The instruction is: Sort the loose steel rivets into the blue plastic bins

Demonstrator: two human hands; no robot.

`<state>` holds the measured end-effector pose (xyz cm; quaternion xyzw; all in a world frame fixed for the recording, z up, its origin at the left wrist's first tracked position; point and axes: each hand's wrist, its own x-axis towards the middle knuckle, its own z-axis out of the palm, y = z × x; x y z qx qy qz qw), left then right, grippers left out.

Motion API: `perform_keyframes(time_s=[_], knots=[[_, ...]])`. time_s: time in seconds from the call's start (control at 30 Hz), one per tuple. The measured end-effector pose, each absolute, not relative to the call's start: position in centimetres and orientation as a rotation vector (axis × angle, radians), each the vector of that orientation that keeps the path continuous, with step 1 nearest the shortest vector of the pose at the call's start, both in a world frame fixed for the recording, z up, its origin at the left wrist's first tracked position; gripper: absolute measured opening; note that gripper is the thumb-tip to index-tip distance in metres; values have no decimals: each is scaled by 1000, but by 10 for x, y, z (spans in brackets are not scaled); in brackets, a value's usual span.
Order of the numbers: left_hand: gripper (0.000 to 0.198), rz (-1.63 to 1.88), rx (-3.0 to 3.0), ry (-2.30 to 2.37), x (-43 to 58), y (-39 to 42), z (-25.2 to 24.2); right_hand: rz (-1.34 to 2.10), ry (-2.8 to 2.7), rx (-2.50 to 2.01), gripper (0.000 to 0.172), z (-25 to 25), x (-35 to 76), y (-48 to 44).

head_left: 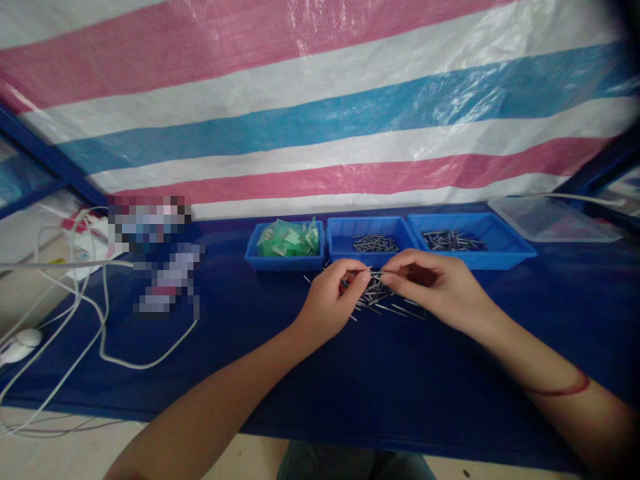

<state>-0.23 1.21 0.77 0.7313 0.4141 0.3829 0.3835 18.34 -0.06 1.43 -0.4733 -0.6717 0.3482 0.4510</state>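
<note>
Above the pin pile (373, 295), left hand (330, 291) and right hand (445, 290), pinched nearly closed, share one metal pin (376, 272), likely for control.

No text or number seems readable; the pixelated items (171, 277) are too unclear.

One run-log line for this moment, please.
left hand: pinching thin rod | right hand: pinching, apparently same rod | table: loose rod pile under hands | behind: three blue bins
</note>
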Motion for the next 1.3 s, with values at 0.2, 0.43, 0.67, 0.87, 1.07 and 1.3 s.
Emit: perform_keyframes(time_s=[0.2, 0.43, 0.67, 0.87, 1.07, 1.3], knots=[[23, 941, 2071, 1067, -3, 10, 8, 709, -1686, -1193, 20, 17, 188, 1], [31, 701, 2631, 1042, -8, 2, 13, 156, -1528, -1549, 25, 16, 235, 20], [57, 485, 2850, 987, -12, -5, 1, -161, -1662, -1725, 27, 14, 261, 28], [38, 452, 2873, 1000, -9, -2, 0, -105, -1708, -1560, 24, 24, 230, 14], [21, 512, 2893, 991, -6, 8, -1, 19, -1983, -1206, 11, 25, 198, 3], [19, 567, 2853, 1025, -6, 9, 3, 169, -2076, -1140, 9, 23, 195, 1]])
